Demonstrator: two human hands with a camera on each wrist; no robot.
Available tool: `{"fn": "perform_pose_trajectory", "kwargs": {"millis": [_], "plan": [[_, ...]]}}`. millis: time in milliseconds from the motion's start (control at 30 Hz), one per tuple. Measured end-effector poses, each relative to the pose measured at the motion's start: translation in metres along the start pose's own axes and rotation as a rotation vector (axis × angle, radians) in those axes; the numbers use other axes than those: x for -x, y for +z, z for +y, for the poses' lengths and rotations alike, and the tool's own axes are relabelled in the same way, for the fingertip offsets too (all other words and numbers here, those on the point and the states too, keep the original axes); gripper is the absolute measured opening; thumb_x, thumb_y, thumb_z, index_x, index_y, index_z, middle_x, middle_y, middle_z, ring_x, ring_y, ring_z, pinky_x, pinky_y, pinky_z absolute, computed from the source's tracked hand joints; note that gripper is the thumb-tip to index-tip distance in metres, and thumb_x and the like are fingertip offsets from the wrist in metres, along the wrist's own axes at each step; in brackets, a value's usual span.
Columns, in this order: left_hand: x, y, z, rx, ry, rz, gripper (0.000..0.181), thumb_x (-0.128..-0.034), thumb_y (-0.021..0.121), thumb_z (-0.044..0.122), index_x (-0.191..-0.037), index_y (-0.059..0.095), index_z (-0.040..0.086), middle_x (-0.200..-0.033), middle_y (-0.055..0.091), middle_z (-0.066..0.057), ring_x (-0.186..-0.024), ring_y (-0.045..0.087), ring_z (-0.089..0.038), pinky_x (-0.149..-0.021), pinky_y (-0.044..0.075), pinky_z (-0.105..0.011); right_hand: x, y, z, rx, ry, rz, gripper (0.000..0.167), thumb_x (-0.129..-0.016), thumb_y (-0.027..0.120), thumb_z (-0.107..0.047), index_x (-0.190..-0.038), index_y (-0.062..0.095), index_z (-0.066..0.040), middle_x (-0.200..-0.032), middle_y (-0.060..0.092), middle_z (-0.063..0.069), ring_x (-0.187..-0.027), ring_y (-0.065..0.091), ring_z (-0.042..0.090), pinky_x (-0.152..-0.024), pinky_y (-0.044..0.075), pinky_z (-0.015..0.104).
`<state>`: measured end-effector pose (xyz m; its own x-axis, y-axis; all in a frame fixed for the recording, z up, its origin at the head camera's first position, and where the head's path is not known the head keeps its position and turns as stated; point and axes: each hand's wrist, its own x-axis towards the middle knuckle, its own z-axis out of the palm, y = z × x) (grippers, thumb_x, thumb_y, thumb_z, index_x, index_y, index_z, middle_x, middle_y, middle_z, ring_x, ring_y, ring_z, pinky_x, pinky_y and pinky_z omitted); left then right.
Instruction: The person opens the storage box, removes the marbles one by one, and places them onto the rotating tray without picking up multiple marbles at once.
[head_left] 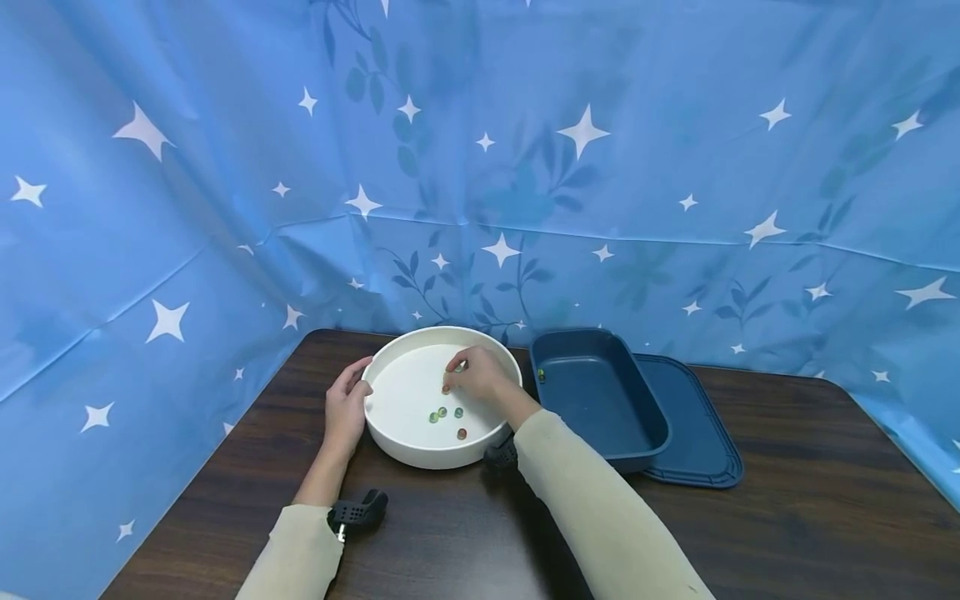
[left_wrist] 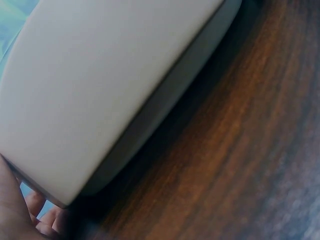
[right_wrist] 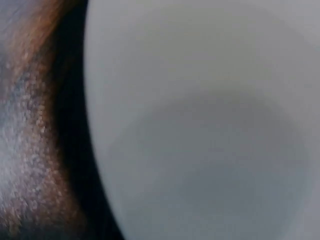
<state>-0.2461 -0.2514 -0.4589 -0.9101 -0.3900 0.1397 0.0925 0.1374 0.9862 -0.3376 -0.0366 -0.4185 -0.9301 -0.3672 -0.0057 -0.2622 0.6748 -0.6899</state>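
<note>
A round white tray [head_left: 402,408] with a raised wall stands on the table. My left hand [head_left: 346,408] grips its left side, thumb at the rim and fingers outside; in the left wrist view the fingers [left_wrist: 35,204] show past the tray's wall. Inside the tray, my right hand [head_left: 480,377] reaches down and pinches a reddish-orange marble [head_left: 446,389] at its fingertips. Several loose glass marbles lie on the tray floor near it, among them a green marble [head_left: 434,417] and a red marble [head_left: 461,433]. The right wrist view shows only tray wall and table.
Right of the tray stands a deep blue rectangular box [head_left: 600,392], with a yellow-green marble [head_left: 542,376] by its left wall. A flat blue lid [head_left: 693,433] lies partly beneath the box. The dark wooden table [head_left: 810,467] backs onto a blue star-patterned curtain [head_left: 637,167].
</note>
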Motion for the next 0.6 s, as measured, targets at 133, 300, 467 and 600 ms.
{"fn": "perform_pose_trajectory", "kwargs": {"millis": [133,300,467,600], "plan": [[0.001,0.002,0.0,-0.002,-0.009,-0.001,0.054,-0.0898,0.042,0.004,-0.142,0.056,0.008,-0.153,0.051,-0.012,-0.146,0.043,-0.027,-0.116,0.037,-0.048,0.004,-0.011,-0.004,0.001,-0.007,0.006,0.015,-0.09,0.075,-0.022,-0.101,0.077,-0.012,-0.081,0.063,0.003,-0.069,0.054,0.012,-0.059,0.045,0.022],[0.001,0.002,0.002,-0.005,-0.015,-0.003,0.055,-0.0895,0.042,0.004,-0.143,0.056,0.008,-0.154,0.05,-0.011,-0.147,0.043,-0.027,-0.116,0.037,-0.047,0.017,-0.042,-0.023,-0.048,-0.076,0.036,0.019,-0.092,0.072,-0.025,-0.104,0.077,-0.011,-0.085,0.069,0.011,-0.072,0.061,0.023,-0.059,0.044,0.024],[0.001,0.001,0.003,-0.011,-0.023,-0.007,0.055,-0.0906,0.041,0.004,-0.143,0.055,0.009,-0.155,0.05,-0.01,-0.147,0.042,-0.026,-0.117,0.037,-0.047,0.032,-0.076,-0.027,-0.101,-0.112,0.068,0.02,-0.094,0.07,-0.025,-0.106,0.077,-0.01,-0.08,0.067,0.006,-0.068,0.061,0.023,-0.061,0.052,0.031],[0.001,0.001,0.004,-0.021,-0.022,-0.012,0.054,-0.0916,0.041,0.005,-0.144,0.054,0.009,-0.156,0.049,-0.01,-0.148,0.041,-0.026,-0.118,0.036,-0.048,0.042,-0.1,-0.017,-0.148,-0.047,0.106,0.023,-0.094,0.07,-0.027,-0.108,0.076,-0.01,-0.081,0.065,0.005,-0.069,0.061,0.027,-0.066,0.056,0.039]]}}
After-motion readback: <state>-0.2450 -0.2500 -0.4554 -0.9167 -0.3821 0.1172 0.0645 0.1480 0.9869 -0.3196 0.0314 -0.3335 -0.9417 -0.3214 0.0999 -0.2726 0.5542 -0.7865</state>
